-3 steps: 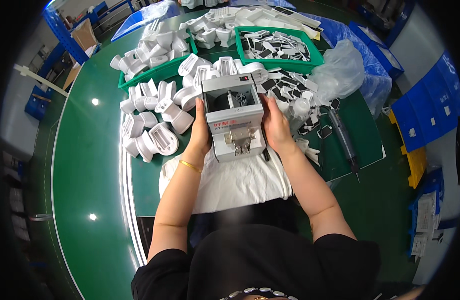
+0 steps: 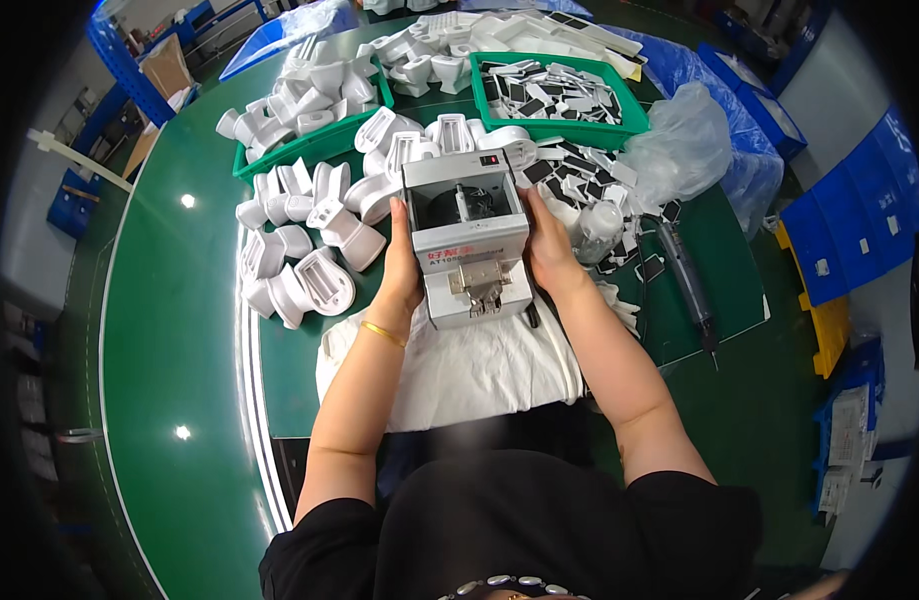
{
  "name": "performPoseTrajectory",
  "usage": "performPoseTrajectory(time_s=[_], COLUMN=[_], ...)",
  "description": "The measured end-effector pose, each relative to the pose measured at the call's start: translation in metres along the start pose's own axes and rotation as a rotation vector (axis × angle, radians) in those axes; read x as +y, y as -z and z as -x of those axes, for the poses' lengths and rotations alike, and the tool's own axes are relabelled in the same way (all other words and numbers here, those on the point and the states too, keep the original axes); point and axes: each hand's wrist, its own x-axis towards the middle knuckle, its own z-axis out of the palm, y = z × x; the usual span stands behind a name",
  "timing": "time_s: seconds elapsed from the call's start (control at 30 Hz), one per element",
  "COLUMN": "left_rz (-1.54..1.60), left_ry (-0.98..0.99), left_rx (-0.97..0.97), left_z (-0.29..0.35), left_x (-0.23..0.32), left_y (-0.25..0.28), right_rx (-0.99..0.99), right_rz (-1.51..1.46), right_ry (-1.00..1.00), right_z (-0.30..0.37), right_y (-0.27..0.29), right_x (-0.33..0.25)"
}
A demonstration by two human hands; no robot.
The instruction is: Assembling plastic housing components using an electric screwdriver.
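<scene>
A grey box-shaped machine (image 2: pixel 469 240) with a metal fitting on its front stands on the green table, above a white cloth (image 2: pixel 459 370). My left hand (image 2: pixel 401 268) grips its left side; a gold bangle sits on that wrist. My right hand (image 2: pixel 547 248) grips its right side. Both hands press flat against the machine's walls.
Several white plastic housings (image 2: pixel 309 260) lie left of the machine. A green tray (image 2: pixel 309 140) holds more housings; another green tray (image 2: pixel 559 130) holds small black-and-white parts. A clear plastic bag (image 2: pixel 684 150) and an electric screwdriver (image 2: pixel 684 275) lie to the right. Blue bins (image 2: pixel 859 220) stand far right.
</scene>
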Motion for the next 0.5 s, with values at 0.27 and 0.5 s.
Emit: performPoseTrajectory(time_s=[0.27,0.5], left_rz=[0.102,-0.151], left_ry=[-0.006,-0.301], left_rx=[0.009,-0.017], left_z=[0.004,0.046], left_x=[0.001,0.018], left_y=[-0.006,-0.016], right_rx=[0.035,-0.255], right_rz=[0.352,0.085], right_ry=[0.04,0.149], right_z=[0.0,0.04], right_y=[-0.009,-0.058], right_x=[0.007,-0.027])
